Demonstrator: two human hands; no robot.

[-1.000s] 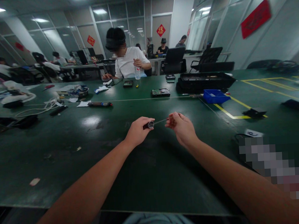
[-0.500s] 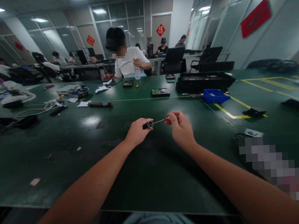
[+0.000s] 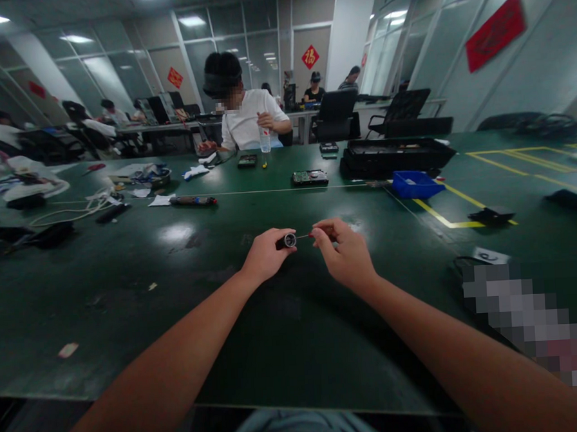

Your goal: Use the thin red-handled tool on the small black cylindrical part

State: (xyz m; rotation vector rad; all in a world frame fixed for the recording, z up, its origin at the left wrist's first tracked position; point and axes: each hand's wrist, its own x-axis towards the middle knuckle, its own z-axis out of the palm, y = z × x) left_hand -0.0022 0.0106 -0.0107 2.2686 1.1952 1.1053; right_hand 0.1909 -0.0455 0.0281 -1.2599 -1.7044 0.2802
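Right fingers (image 3: pixel 335 226) pinch a screwdriver (image 3: pixel 306 236), shaft toward nine o'clock, where left fingers (image 3: pixel 282 232) hold a silver-rimmed black cylinder (image 3: pixel 290 241).

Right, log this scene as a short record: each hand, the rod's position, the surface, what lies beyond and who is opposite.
Left hand: grips a dark cylinder, its silver-rimmed round end showing
Right hand: pinches a thin rod, red at the held end
Rod position: reaches to the cylinder's rim; contact unclear
Surface: green table
Beyond the hands: circuit-board device, blue bin, long black case
Opposite: co-worker in white, one hand on a clear bottle
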